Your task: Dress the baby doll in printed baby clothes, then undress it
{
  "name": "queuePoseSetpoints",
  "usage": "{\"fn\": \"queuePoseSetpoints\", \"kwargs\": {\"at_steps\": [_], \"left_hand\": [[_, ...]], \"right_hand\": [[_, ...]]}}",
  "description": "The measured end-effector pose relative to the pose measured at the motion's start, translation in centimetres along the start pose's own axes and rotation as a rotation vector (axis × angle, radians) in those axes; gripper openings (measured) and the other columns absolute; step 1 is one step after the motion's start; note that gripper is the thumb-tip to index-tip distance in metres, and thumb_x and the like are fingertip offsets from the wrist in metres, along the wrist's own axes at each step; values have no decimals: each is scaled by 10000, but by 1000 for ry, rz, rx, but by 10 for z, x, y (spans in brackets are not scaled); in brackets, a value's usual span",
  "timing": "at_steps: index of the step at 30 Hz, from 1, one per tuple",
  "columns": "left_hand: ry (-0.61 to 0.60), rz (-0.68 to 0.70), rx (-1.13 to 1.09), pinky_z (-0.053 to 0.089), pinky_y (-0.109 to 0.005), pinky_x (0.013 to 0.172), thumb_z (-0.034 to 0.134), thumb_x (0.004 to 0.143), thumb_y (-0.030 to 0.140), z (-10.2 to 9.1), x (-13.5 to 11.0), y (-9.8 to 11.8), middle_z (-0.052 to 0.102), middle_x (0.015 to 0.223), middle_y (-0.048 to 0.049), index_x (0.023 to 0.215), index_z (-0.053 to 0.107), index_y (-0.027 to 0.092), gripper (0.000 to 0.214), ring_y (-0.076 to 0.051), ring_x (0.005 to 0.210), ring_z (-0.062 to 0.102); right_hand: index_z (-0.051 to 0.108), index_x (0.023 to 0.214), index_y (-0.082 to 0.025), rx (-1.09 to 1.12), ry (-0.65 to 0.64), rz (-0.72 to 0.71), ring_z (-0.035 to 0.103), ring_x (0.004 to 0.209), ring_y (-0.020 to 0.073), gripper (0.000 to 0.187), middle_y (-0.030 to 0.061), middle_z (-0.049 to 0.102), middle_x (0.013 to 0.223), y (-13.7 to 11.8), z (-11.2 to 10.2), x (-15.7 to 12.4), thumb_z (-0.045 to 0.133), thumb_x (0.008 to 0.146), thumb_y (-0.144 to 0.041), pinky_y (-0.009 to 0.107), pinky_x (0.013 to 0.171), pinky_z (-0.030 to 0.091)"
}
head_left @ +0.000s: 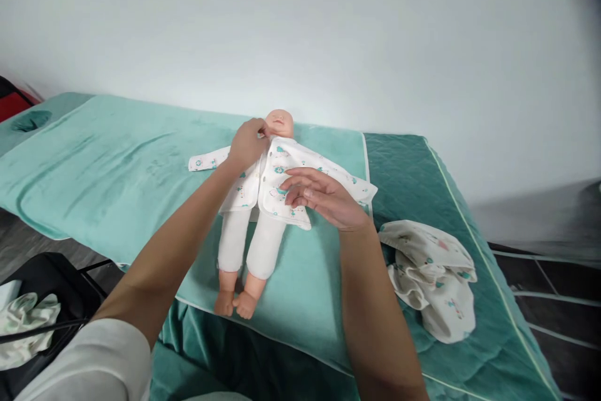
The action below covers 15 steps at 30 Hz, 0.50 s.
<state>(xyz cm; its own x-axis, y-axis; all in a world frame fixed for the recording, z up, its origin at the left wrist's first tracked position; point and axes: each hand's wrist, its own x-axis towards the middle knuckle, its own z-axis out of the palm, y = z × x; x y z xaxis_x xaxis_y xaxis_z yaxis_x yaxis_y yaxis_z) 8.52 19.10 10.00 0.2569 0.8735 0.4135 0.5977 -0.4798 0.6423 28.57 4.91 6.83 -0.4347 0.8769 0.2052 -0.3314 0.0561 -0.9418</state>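
Note:
A baby doll [279,121] lies on its back, its head toward the wall and its bare feet toward me. It wears white leggings [265,244] and a white printed baby jacket [277,182], with both sleeves spread out sideways. The jacket's front edges meet loosely along the chest. My left hand [250,143] is at the collar beside the doll's neck, its fingers closed on the jacket's edge. Over the jacket's right front hovers my right hand [326,196], fingers stretched and slightly apart, holding nothing.
A light green cover [117,157] lies over a dark green quilted bed [399,163]. Crumpled printed cloth [436,282] rests at the right. A black chair [56,276] with pale cloth [30,326] stands at lower left. The white wall [300,44] runs behind the bed.

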Motion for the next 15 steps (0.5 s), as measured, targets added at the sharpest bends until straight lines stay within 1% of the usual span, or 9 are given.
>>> {"fn": "queuePoseSetpoints", "kwargs": {"at_steps": [2,4,6,7,9,10,11,13,15], "left_hand": [[112,-66,-88,516,-310,889,515,829,122,-1,-22,-13,690,971,-37,847,569,217,111,-179,979,631],[219,-148,-158,529,-293,901,505,895,183,-2,-49,-26,693,1028,-35,935,576,225,92,-168,1028,641],[274,-245,-184,535,-296,927,492,937,235,-4,-80,-39,702,1082,-36,996,586,227,111,-163,1059,646],[279,-297,-198,541,-303,925,489,948,250,-5,-95,-46,707,1092,-35,1021,591,225,127,-165,1054,650],[222,-363,-223,556,-330,894,521,943,271,-10,-121,-57,722,1038,-26,1042,603,222,137,-179,988,667],[165,-364,-201,559,-351,894,536,935,273,-13,-133,-61,729,1017,-26,1037,615,221,139,-191,968,672],[108,-345,-145,557,-375,912,545,922,266,-17,-143,-64,734,1012,-33,1014,631,221,134,-206,969,674],[16,-275,12,535,-419,988,540,902,245,-25,-159,-66,740,1072,-54,972,661,227,141,-239,1046,668],[-27,-213,138,499,-437,1065,534,891,230,-33,-172,-64,733,1172,-69,970,683,235,169,-256,1155,644]], "right_hand": [[691,1256,-269,9,90,-33,736,966,186,394,64,738,1224,2,0,2,771,894,-402,313,820,610],[708,1201,-267,31,199,-77,720,1098,208,355,66,713,1311,3,0,5,785,879,-398,322,885,606],[717,1148,-266,44,291,-109,695,1179,218,332,64,699,1348,5,0,8,803,857,-398,324,925,597],[721,1123,-263,40,325,-117,697,1173,214,319,62,708,1330,7,0,9,810,846,-396,319,925,596],[730,1078,-256,16,373,-118,713,1107,194,286,54,740,1248,12,1,12,812,838,-389,302,897,596],[735,1054,-252,0,398,-120,719,1059,181,266,48,754,1196,14,2,14,811,836,-384,292,871,596],[741,1030,-249,-16,425,-126,720,1013,170,245,42,764,1146,18,3,15,810,834,-378,282,844,593],[748,990,-248,-41,480,-145,712,942,156,208,33,771,1071,24,6,16,809,831,-366,274,805,585],[748,980,-253,-54,543,-174,707,934,158,180,30,771,1050,32,11,14,800,835,-348,285,819,580]]}}
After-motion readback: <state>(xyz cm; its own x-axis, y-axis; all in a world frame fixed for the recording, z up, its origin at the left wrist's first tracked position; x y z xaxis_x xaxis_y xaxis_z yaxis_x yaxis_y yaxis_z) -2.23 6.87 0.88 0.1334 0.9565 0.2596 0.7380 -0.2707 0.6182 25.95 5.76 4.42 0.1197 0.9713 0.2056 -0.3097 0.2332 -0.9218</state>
